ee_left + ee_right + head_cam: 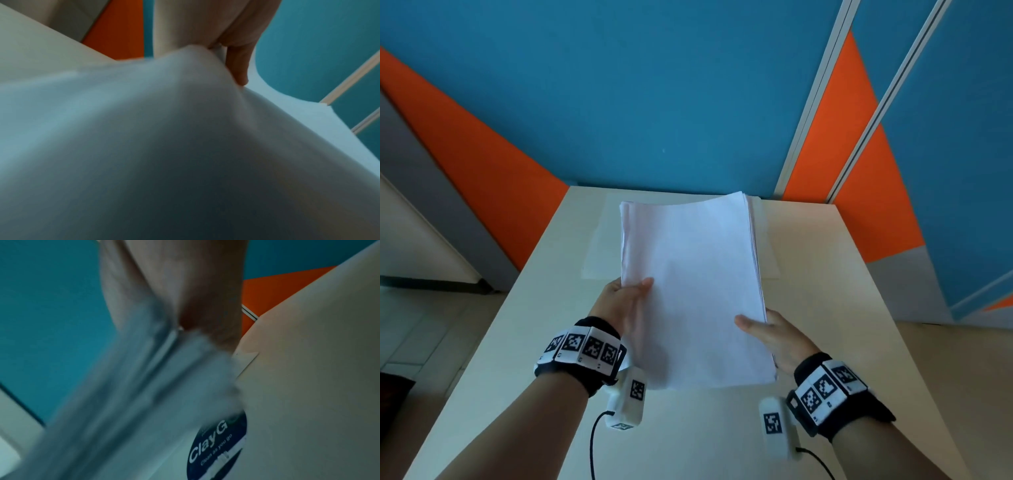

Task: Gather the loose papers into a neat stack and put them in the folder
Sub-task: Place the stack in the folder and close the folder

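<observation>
A thick stack of white papers [695, 284] is held up above the table, its far end drooping slightly. My left hand [633, 298] grips the stack's near left edge, thumb on top and fingers hidden beneath. At the near right edge my right hand [758, 327] grips it the same way. A pale, translucent folder [601, 243] lies flat on the table's far half, mostly hidden under the stack. The left wrist view is filled by the paper stack [164, 129], with one finger [238, 68] pressed on it. In the right wrist view the paper edges [144, 386] are blurred.
The cream table [842, 308] stands against a blue and orange wall [654, 85]. A round dark blue sticker [218, 446] shows at the table's surface in the right wrist view. Floor lies to the left and right of the table.
</observation>
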The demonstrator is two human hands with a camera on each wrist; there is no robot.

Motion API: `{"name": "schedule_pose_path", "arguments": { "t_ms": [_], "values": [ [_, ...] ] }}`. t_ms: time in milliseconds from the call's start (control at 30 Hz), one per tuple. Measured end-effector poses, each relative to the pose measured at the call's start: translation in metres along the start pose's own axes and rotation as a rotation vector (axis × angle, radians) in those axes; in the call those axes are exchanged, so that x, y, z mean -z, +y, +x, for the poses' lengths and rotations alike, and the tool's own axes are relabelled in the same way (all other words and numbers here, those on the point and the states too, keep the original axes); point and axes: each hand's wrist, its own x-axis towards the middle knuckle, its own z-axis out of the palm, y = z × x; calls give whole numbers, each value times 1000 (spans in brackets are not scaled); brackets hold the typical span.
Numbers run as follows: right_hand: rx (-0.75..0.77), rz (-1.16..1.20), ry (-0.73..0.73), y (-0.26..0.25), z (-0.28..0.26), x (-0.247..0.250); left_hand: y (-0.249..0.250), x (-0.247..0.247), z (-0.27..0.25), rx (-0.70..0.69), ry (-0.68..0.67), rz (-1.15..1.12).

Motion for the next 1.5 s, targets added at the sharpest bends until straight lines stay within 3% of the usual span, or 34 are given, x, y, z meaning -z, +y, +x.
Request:
{"name": "schedule_pose_path", "arguments": {
  "t_ms": [300, 400, 533, 600, 767, 933, 1133, 1333, 1500],
  "values": [
    [-6, -27, 101, -13, 17, 20, 7, -2, 32, 120, -86, 176],
    [-36, -26, 147, -15, 29, 33, 16, 15, 57, 117, 78, 380],
    [-71, 24, 117, -18, 39, 49, 25, 38, 94, 116, 356, 778],
    [-87, 52, 89, -19, 44, 55, 25, 40, 107, 171, 468, 868],
    [-137, 97, 89, -11, 61, 65, 21, 32, 131, 294, 570, 1009],
    [-151, 160, 83, -4, 69, 71, 20, 46, 161, 377, 559, 1014],
    [-157, 194, 80, 2, 75, 71, 21, 57, 165, 227, 462, 977],
    [-174, 185, 96, 10, 64, 75, 15, 75, 135, 179, 406, 1014],
    [-189, 141, 118, 16, 35, 84, -1, 93, 82, 240, 345, 1090]
  ]
}}
